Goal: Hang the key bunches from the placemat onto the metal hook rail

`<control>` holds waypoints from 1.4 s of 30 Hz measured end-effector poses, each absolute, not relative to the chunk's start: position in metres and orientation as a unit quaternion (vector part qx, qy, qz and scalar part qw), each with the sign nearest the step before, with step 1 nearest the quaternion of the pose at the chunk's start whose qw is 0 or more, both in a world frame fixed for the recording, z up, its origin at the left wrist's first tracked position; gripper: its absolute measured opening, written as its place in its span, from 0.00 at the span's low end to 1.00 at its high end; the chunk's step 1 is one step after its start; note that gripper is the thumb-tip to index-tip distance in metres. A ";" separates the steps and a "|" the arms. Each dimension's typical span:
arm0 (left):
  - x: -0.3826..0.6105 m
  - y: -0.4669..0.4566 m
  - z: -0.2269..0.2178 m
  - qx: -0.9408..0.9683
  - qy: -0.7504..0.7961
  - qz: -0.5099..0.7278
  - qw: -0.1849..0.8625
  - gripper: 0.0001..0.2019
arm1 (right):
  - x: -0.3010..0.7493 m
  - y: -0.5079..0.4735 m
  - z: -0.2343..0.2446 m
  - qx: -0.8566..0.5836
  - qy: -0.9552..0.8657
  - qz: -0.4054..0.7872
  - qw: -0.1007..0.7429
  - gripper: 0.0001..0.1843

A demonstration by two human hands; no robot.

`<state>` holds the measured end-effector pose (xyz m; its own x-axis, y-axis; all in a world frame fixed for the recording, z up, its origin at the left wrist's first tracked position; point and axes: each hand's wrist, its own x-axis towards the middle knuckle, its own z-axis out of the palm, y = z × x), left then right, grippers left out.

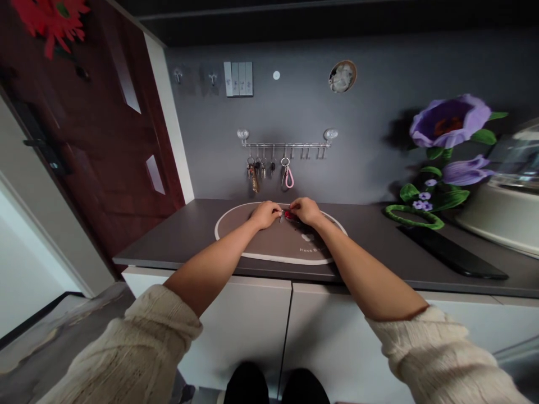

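Observation:
Both my arms reach forward over an oval brown mat (269,252) with a pale rim on the dark countertop. My left hand (265,214) and my right hand (306,210) meet above the mat's far part, fingers pinched together on a small red item with a metal ring (287,214), probably a key fob. The item is mostly hidden by my fingers. On the wall behind hangs a metal hook rail (286,145) with several keys (254,173) and a pink key loop (288,177).
A dark red door (96,129) stands at the left. Purple fabric flowers (450,146) and a green loop sit at the right, beside a black flat slab (450,252) and a white appliance (505,207). White cabinet doors (252,320) are below the counter.

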<state>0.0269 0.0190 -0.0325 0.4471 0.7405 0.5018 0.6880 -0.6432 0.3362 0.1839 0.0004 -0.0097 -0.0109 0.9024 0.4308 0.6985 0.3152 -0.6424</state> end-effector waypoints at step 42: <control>0.031 0.014 -0.022 0.645 0.358 0.533 0.413 0.13 | 0.176 -0.008 0.001 -0.469 -0.729 0.181 0.466 0.07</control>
